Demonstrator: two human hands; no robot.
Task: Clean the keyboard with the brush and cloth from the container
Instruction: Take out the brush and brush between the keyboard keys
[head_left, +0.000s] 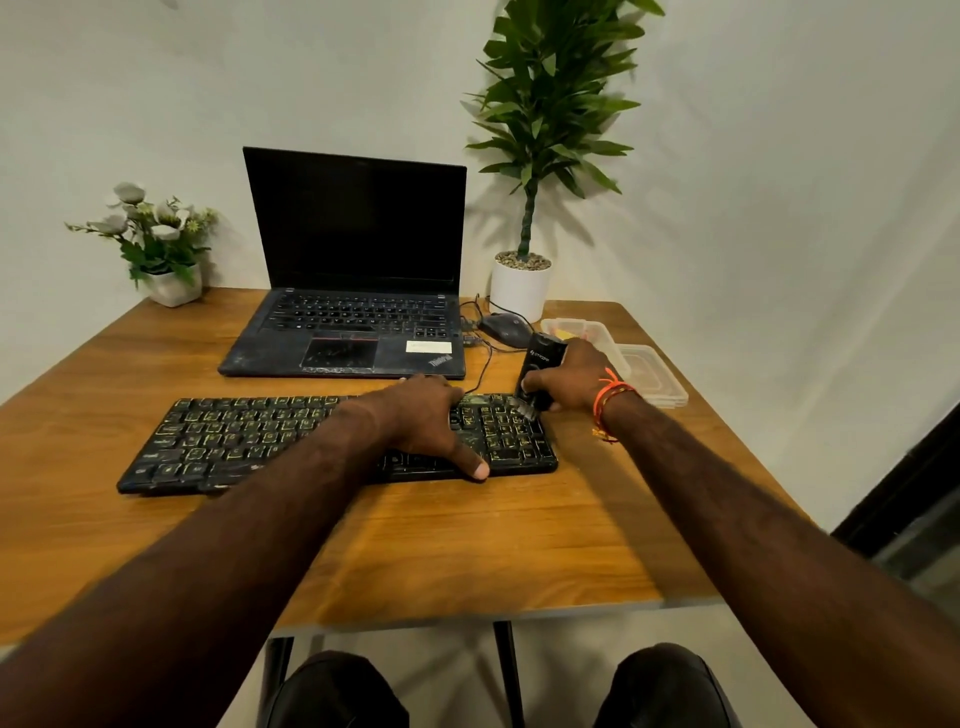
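The keyboard is pinned flat on the table by the left hand, fingers spread loosely over the keys and thumb hooked at the near edge. Nothing is gripped there, it's just pressed down. That hold is probably best kept as is, so the board isn't dragged around by the strokes.

Just right of those fingers, the bristles are touching the number pad's far rows. The brush is clamped by the right hand, fingers wrapped round the black body and thumb on its front, with the brush tilted so the tip points down and left.

For this step, short flicks are likely better made toward the keyboard's right edge, away from the left fingers, so crumbs get pushed off rather than deeper in. Light pressure should do, with the bristles worked into the gaps between keys.

Beyond the right fingers sits the container, its lid lying beside it. Something yellowish is inside, maybe the cloth, but that can't be told for sure.
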